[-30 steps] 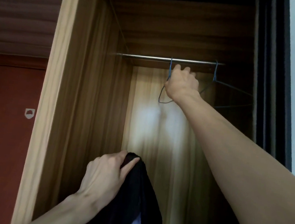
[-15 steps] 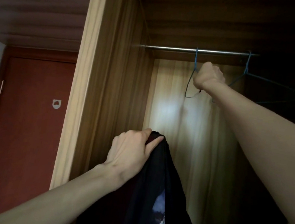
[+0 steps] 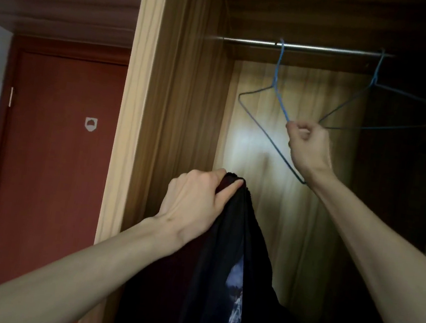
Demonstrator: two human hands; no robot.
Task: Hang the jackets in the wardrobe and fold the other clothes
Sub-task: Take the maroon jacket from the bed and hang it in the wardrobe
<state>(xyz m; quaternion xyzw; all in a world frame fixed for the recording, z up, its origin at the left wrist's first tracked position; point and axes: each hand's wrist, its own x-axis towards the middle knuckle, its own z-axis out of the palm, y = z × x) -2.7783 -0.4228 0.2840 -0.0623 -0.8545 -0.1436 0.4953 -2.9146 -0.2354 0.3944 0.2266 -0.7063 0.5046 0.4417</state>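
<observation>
Left hand (image 3: 196, 204) gripping black garment (image 3: 224, 263) by its top, before the wardrobe (image 3: 186, 105). Right hand (image 3: 308, 145) pinching blue hanger (image 3: 276, 89), hook seemingly on the rail (image 3: 325, 50).

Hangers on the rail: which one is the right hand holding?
The left hanger. The right hand pinches its wire, pulling it askew. The right hanger hangs untouched, further along the rail.

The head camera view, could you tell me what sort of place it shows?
Probably a bedroom or hotel-type room, seen at an open wooden wardrobe. A metal rail carries two blue wire hangers, and a red-brown door with a small emblem stands to the left.
</observation>
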